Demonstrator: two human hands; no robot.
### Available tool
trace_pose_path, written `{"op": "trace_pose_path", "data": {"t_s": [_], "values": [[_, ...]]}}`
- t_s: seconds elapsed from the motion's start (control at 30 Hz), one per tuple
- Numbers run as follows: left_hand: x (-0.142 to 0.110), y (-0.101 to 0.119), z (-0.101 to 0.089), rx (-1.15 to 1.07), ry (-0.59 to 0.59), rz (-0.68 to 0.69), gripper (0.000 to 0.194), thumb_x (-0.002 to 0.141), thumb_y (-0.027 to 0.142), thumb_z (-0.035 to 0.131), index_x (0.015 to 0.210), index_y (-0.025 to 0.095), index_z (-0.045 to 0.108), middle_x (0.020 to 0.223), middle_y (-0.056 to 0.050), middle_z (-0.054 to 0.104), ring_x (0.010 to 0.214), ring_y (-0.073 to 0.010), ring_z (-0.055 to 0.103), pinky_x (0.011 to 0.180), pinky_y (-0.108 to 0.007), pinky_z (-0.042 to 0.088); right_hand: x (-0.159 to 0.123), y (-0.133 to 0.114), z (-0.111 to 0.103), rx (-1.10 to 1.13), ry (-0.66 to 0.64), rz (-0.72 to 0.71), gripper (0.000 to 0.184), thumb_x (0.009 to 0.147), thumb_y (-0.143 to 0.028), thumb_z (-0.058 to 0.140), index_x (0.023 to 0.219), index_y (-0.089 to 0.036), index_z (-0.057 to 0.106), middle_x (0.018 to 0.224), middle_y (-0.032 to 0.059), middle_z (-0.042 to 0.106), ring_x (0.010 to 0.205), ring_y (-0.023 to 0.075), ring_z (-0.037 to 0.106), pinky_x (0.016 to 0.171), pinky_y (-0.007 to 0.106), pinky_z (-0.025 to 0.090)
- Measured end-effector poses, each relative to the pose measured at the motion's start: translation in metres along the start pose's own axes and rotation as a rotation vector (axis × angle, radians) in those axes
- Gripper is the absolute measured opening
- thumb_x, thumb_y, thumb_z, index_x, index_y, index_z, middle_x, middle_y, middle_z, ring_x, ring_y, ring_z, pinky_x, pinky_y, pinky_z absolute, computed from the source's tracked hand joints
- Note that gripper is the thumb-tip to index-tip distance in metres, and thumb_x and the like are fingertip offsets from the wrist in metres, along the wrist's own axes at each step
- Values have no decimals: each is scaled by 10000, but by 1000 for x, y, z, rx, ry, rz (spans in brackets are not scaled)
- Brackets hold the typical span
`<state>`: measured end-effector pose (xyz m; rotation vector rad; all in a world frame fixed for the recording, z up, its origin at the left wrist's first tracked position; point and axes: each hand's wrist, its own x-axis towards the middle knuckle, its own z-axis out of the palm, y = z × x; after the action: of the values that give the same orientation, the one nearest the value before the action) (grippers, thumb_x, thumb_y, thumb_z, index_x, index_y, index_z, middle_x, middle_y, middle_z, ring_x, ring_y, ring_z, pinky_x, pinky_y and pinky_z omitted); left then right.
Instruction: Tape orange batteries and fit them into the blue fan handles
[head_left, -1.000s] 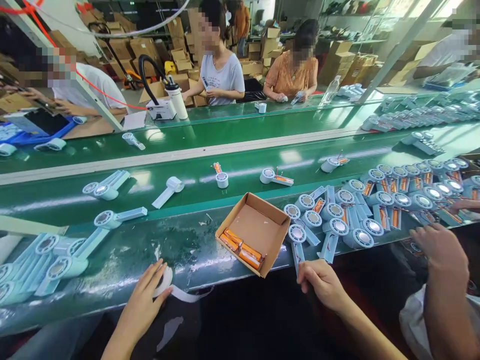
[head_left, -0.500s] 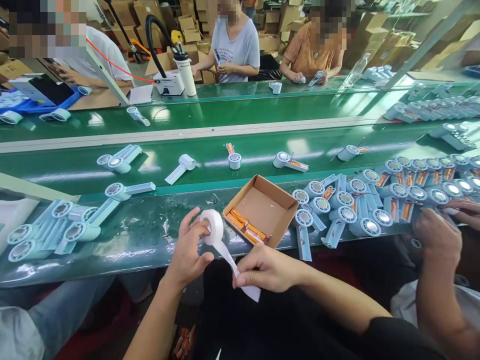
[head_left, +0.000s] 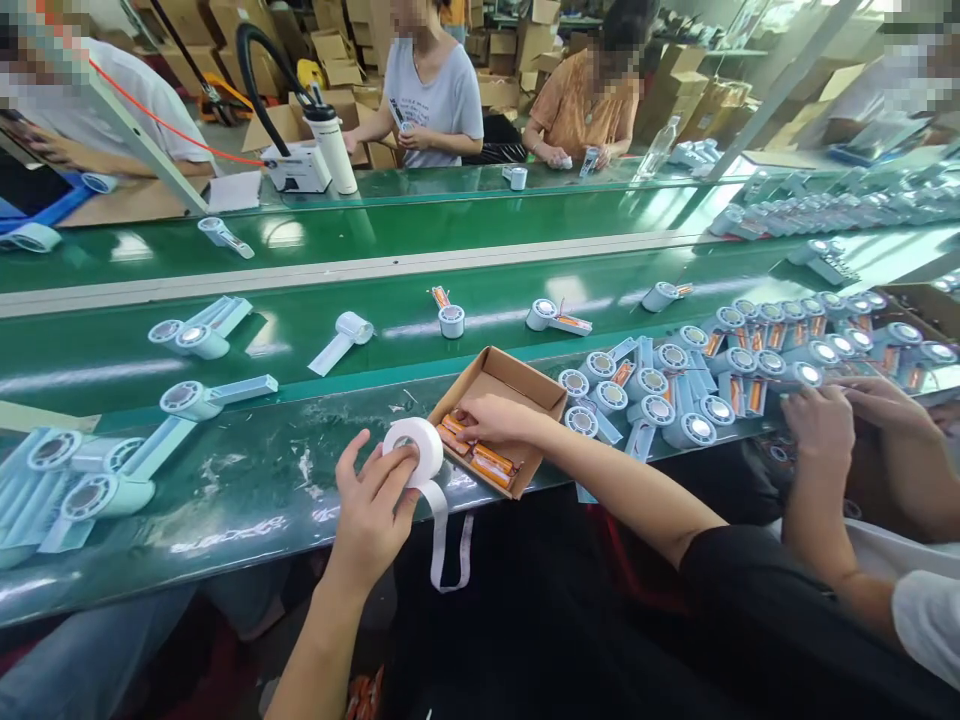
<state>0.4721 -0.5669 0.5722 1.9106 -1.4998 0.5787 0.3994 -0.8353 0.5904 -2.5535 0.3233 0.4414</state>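
Observation:
My left hand (head_left: 375, 505) is closed on a roll of white tape (head_left: 430, 455), its fingers reaching through the core. From the roll a loose tape strip (head_left: 439, 535) hangs past the table edge and curls back up. My right hand (head_left: 491, 416) is inside a shallow cardboard box (head_left: 541, 400), fingers closed on an orange battery at its left side; the fingertips are partly hidden. More orange batteries (head_left: 493, 466) with wires lie along the near side of that box.
Light-blue handheld fan housings (head_left: 652, 410) crowd the table right of the box, others (head_left: 109, 495) lie left. Several housings sit along the green conveyor (head_left: 405, 350). A co-worker's hands (head_left: 817, 415) work at the right. More people stand across the line.
My right hand has let go of the tape end and moved up into the box. The strip now dangles from the roll. The view has shifted to the right.

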Motion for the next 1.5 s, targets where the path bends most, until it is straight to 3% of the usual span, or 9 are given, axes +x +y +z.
{"op": "trace_pose_path", "data": {"t_s": [0.33, 0.47, 0.63, 0.9, 1.03, 1.13, 1.3, 1.4, 1.5], "values": [[-9, 2, 22, -83, -134, 29, 406, 932, 99, 677, 1303, 261, 718, 1078, -76, 779, 1258, -331, 643, 1110, -583, 573, 2, 0, 8, 99, 52, -51, 136, 918, -199, 763, 1050, -174, 777, 1196, 124, 793, 1131, 276, 720, 919, 316, 514], [-4, 2, 16, -68, -137, 41, 401, 926, 85, 682, 1282, 259, 741, 1056, -75, 777, 1294, -336, 611, 1093, -559, 595, -3, 4, 2, 239, 74, 1, 284, 868, -187, 797, 1144, -138, 752, 1056, 94, 809, 929, 214, 754, 766, 272, 560], [1, 2, 0, -53, -182, 102, 443, 935, -5, 589, 1238, 263, 770, 1039, -61, 772, 1337, -313, 582, 1043, -472, 658, -38, 7, -13, 703, 130, -111, 552, 832, -278, 845, 1356, -148, 726, 1070, 71, 809, 931, 203, 767, 853, 326, 615], [45, -1, -24, -21, -429, 522, 358, 993, 54, 576, 1198, 267, 777, 1097, -45, 770, 1331, -260, 650, 1050, -364, 645, -62, -13, -54, 527, -190, -242, 431, 766, -382, 918, 1160, -221, 852, 947, -15, 837, 918, 207, 780, 833, 263, 557], [65, 3, -30, 56, -524, 581, 332, 980, 15, 576, 1173, 222, 750, 1065, -47, 757, 1313, -238, 653, 1062, -338, 610, -51, -10, -44, 740, -258, -199, 455, 652, -376, 984, 1045, -188, 855, 842, -16, 827, 803, 195, 765, 787, 266, 565], [63, 8, -25, 140, -459, 553, 283, 1002, 34, 553, 1145, 205, 728, 1016, -34, 741, 1149, -237, 694, 1020, -374, 610, -51, -16, -4, 1196, 5, -26, 555, 557, -383, 1014, 1027, -157, 824, 835, 24, 824, 783, 216, 769, 785, 319, 614], [42, 39, 3, 33, -151, 290, 182, 1024, 165, 633, 1195, 193, 685, 923, -52, 717, 997, -258, 686, 993, -481, 612, -60, -49, 59, 1717, 738, 54, 505, 613, -458, 992, 1004, -206, 793, 928, 50, 846, 797, 216, 784, 735, 329, 662], [30, 59, 12, -79, -91, 181, 264, 977, 161, 695, 1235, 215, 681, 910, -49, 715, 1033, -281, 690, 952, -497, 635, -59, -45, 41, 1691, 840, 33, 471, 555, -360, 1018, 925, -174, 793, 860, 61, 830, 731, 209, 759, 675, 323, 659], [8, 40, 4, -118, -203, 177, 284, 976, 126, 636, 1168, 311, 734, 875, -37, 707, 1110, -286, 698, 982, -483, 646, -61, -12, -7, 1644, 1105, -16, 422, 591, -340, 993, 916, -186, 771, 914, 44, 818, 785, 165, 749, 745, 276, 649]]}}
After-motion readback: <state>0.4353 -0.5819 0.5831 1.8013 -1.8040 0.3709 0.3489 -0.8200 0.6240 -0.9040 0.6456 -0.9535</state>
